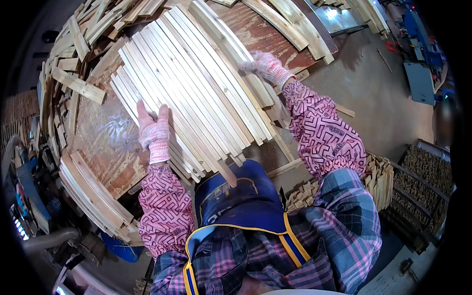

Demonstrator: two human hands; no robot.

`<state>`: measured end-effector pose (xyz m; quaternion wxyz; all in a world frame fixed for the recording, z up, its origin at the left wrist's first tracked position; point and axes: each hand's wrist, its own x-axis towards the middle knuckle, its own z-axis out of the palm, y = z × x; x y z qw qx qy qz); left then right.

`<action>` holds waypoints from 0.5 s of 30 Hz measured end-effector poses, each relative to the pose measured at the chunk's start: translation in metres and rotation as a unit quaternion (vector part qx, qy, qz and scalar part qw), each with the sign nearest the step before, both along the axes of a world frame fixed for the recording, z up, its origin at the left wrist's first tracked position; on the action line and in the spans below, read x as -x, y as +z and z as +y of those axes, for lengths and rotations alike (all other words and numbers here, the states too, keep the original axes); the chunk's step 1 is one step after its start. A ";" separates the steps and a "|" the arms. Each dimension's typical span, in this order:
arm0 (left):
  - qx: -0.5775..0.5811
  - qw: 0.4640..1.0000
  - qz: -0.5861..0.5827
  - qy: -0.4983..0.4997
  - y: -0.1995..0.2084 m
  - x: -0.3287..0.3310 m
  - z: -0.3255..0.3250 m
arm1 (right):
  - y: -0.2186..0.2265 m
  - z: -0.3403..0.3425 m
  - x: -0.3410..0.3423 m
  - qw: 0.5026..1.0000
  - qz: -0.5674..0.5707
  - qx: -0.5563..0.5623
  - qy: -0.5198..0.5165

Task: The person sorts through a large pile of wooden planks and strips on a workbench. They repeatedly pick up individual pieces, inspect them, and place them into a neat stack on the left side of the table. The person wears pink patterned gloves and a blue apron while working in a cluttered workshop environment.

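A broad row of pale wooden slats point(187, 83) lies side by side on the worktable in front of me, with uneven near ends. My left hand point(153, 130), in a pinkish-white knit glove, rests at the left edge of this row. Its thumb and fingers are apart, and it grips nothing. At the row's right side, my right hand point(268, 68), gloved alike, reaches over a thicker wooden board point(255, 87). Motion smears its fingertips, so its grip on the board is unclear. One slat point(225, 172) juts out toward my blue apron.
Loose wood offcuts point(78, 86) heap up along the table's far left. A smaller slat stack point(93, 196) lies at the near left. Longer boards point(280, 24) lie at the back right. Bundled wood pieces point(378, 182) stand low at my right, beside a rack of sticks point(425, 169).
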<state>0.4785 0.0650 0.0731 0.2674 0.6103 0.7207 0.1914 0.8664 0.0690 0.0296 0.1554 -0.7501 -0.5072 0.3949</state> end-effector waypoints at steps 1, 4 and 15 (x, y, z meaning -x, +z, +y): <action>-0.009 0.998 -0.063 -0.016 0.014 -0.015 -0.005 | 0.006 -0.002 0.000 1.000 -0.012 0.022 0.006; 0.027 0.979 -0.189 -0.078 0.071 -0.090 -0.016 | 0.076 -0.010 -0.001 0.998 -0.047 -0.031 0.030; 0.281 0.677 -0.678 -0.044 0.083 -0.077 -0.017 | 0.062 -0.010 -0.001 0.995 0.022 -0.056 -0.083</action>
